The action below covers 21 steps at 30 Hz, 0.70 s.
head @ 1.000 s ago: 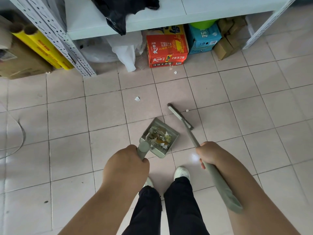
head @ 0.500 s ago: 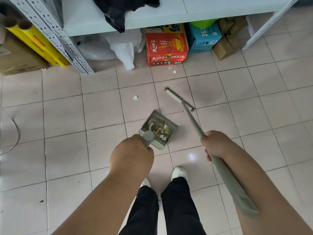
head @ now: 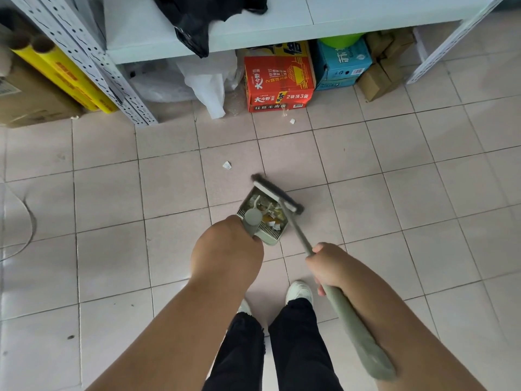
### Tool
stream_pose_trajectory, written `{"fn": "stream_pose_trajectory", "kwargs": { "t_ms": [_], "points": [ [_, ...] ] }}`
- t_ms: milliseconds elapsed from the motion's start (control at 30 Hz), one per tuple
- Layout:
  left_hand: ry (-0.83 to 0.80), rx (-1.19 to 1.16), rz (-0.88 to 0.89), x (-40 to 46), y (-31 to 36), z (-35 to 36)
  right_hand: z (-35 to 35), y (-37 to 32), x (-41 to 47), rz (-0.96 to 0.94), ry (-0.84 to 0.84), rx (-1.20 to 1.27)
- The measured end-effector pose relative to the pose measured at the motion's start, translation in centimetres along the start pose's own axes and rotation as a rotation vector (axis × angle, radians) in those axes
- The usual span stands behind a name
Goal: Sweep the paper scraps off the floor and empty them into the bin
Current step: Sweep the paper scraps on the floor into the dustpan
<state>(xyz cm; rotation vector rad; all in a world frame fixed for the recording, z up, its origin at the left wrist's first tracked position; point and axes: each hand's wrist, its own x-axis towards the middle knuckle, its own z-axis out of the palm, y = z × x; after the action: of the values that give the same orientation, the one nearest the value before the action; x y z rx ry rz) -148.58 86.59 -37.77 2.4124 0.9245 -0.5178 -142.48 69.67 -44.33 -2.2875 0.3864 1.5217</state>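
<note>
Red carton (head: 277, 80) reads "2袋顶3袋"; nearby, broom (head: 277, 194) meets dustpan (head: 263, 218).

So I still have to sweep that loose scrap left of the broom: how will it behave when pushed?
The paper scrap looks small and thin, so probably very light and apt to flutter or skid on the glossy tile floor. It seems slightly curled, so the broom bristles should catch it.

Broom head (head: 277, 197) motion-blurred at frame centre, covers dustpan (head: 263, 218) front lip. Left hand (head: 227, 249) hides dustpan handle base. Both forearms cut by bottom edge. Black bag (head: 197, 21) cut by top edge. Scrap (head: 227, 165) too small to read.
</note>
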Motion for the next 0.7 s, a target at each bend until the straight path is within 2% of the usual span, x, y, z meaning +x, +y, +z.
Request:
{"fn": "stream_pose_trajectory", "kwargs": {
  "t_ms": [133, 300, 433, 700],
  "points": [
    [-0.021, -0.003, -0.001, 0.2, 0.5, 0.1, -3.4, 0.7, -2.0, -0.091, 0.018, -0.016],
    [-0.027, 0.007, -0.008, 0.1, 0.2, -0.1, -5.3, 1.0, -1.7, -0.081, 0.099, 0.051],
    [-0.017, 0.021, -0.007, -0.1, -0.2, -0.1, -4.8, 0.5, 0.4, -0.059, 0.113, 0.082],
    [0.001, 0.000, -0.011, -0.2, -1.0, -0.3, -0.5, -0.9, 2.4, -0.029, 0.018, 0.088]
  ]
}}
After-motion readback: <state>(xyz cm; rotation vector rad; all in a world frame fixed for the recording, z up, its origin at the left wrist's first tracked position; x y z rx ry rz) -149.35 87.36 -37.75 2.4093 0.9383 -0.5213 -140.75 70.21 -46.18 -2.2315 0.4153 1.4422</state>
